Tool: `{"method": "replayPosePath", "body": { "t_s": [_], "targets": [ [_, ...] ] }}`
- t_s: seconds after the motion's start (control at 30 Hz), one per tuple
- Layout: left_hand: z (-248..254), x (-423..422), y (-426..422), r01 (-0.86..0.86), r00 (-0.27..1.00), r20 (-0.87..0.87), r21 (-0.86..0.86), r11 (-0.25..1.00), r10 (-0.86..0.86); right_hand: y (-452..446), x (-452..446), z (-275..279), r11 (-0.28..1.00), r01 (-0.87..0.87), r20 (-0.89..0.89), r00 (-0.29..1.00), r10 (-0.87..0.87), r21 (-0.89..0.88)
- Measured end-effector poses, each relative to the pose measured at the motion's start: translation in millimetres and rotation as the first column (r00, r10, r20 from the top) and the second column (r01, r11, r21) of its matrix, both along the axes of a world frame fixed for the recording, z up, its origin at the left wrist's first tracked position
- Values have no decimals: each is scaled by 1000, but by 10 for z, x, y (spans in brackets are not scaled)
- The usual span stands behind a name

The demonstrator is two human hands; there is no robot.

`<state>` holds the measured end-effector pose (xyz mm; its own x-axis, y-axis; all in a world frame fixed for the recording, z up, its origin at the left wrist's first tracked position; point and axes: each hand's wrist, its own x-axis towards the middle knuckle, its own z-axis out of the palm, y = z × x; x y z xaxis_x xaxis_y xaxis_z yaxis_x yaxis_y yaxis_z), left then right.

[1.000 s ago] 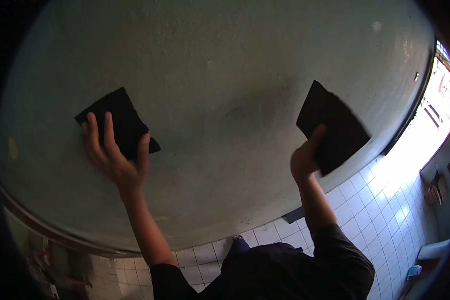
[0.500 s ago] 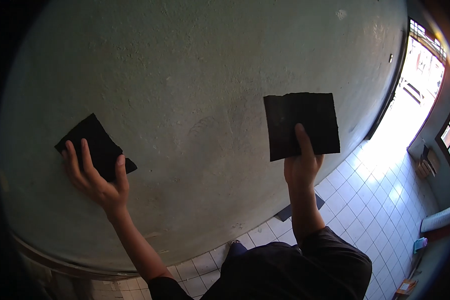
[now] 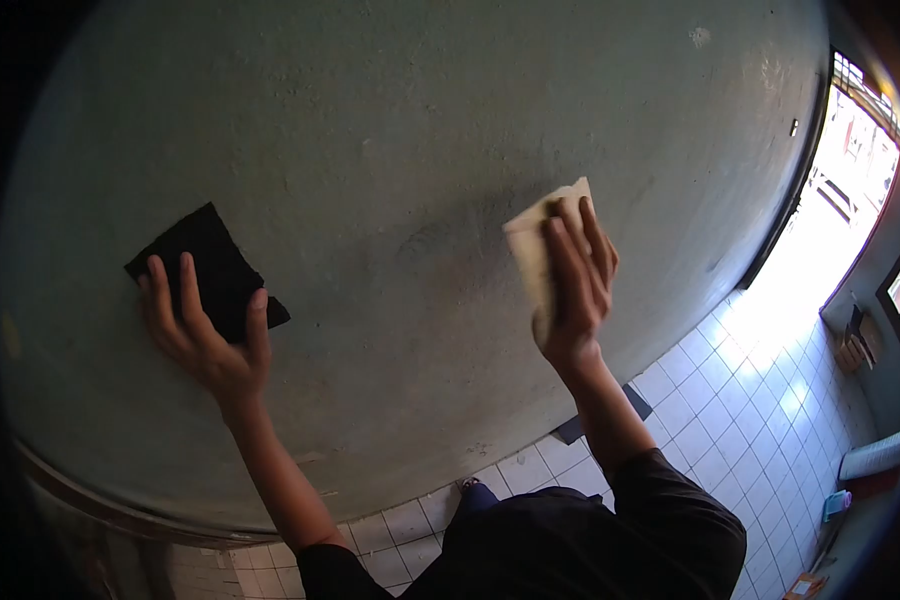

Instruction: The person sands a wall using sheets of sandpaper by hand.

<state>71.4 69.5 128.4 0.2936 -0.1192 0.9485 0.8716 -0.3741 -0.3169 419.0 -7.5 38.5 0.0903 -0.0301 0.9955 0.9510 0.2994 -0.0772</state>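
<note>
At the left, my left hand (image 3: 205, 335) lies with fingers spread over a black square sheet of sandpaper (image 3: 202, 245), holding it against the wall (image 3: 390, 130). One corner of that sheet sticks out past the thumb. Further right, my right hand (image 3: 577, 280) grips a second sandpaper sheet (image 3: 532, 245), whose pale beige back faces me. The fingers lie along this sheet and its dark face points to the wall. Whether it touches the wall I cannot tell. A dark smudge (image 3: 450, 230) marks the wall between my hands.
White floor tiles (image 3: 710, 390) run along the wall's foot. A flat dark piece (image 3: 573, 430) lies on the floor by the wall, behind my right forearm. At the right are a bright open doorway (image 3: 845, 170) and a turquoise object (image 3: 837, 505).
My right hand has turned its sheet over, from black face to beige back, and moved slightly left toward the wall. My left hand and its sheet appear slightly higher and further right.
</note>
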Motion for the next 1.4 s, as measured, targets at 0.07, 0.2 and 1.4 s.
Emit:
{"method": "replayPosePath", "body": {
  "t_s": [0.07,0.2,1.4],
  "targets": [
    [-7,-6,8,-3,1000,0,0,1000,3,121,-81,-6,998,15,143,990,-6,-61],
    [-7,-32,16,3,1000,-9,-4,1000,-3,368,-207,-99,981,94,291,956,-40,-172],
    [24,28,54,-11,1000,10,-59,998,11,442,-766,-232,979,81,88,994,-65,-189]
  ]
}}
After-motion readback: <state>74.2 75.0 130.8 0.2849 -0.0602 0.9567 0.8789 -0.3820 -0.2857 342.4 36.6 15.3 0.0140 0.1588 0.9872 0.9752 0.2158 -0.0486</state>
